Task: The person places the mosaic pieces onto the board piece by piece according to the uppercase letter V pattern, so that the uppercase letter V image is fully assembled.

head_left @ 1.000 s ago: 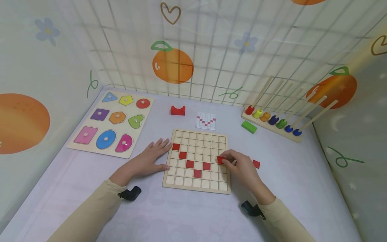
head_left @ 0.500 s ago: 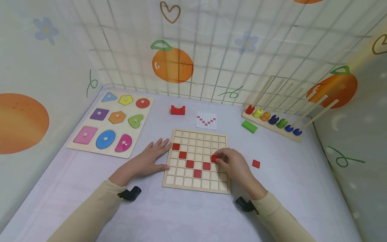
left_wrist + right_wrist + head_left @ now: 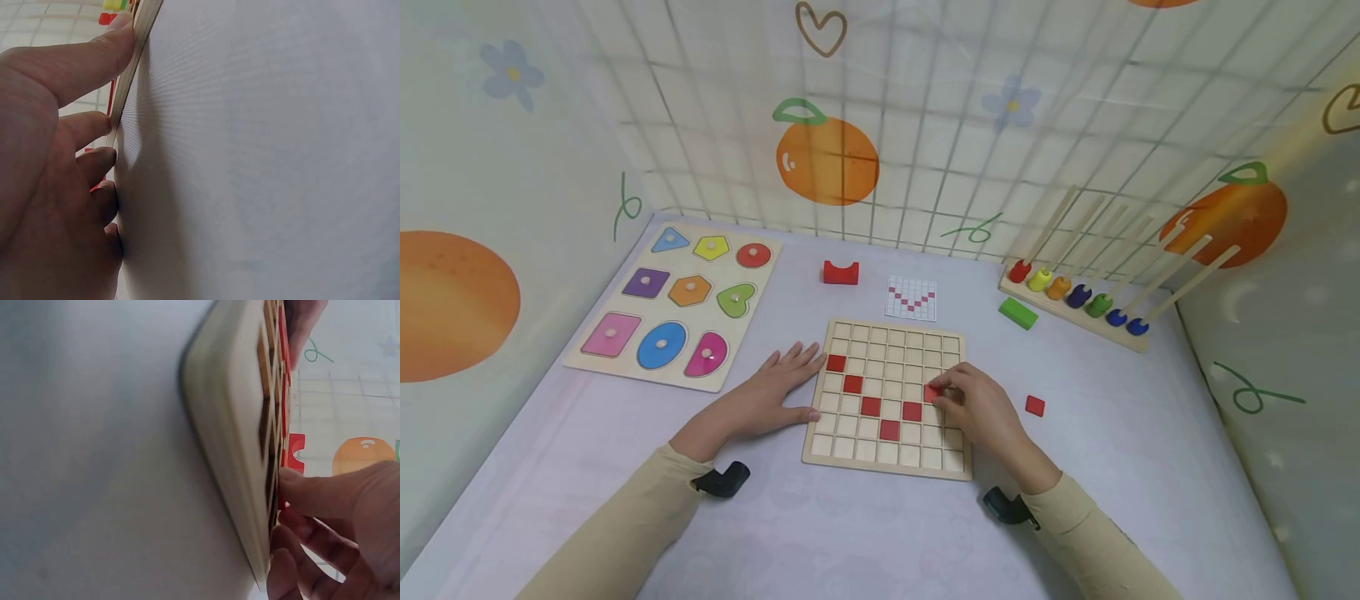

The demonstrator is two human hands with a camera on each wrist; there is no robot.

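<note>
A wooden grid board (image 3: 883,469) lies flat on the table, with several red square tiles (image 3: 870,407) in its cells along a slanting line that turns up at the right. My right hand (image 3: 988,410) pinches another red tile (image 3: 931,393) between thumb and fingers at a cell on the board's right side. The right wrist view has that thumb (image 3: 306,490) at the grid surface; the hand partly covers the tile. My left hand (image 3: 767,396) rests at the board's left edge, fingers spread, its thumb (image 3: 119,44) over the rim. A loose red tile (image 3: 1034,406) lies right of the board.
Behind the board lies a printed pattern card (image 3: 912,298), with a red notched block (image 3: 841,273) to its left. A green block (image 3: 1018,314) lies before a peg stand (image 3: 1075,310) at the back right. A shape puzzle (image 3: 700,329) occupies the left.
My right hand has carried the pinched tile leftward along the board, then the tile has tilted or lowered slightly at its cell. The left hand stays at the board's edge.
</note>
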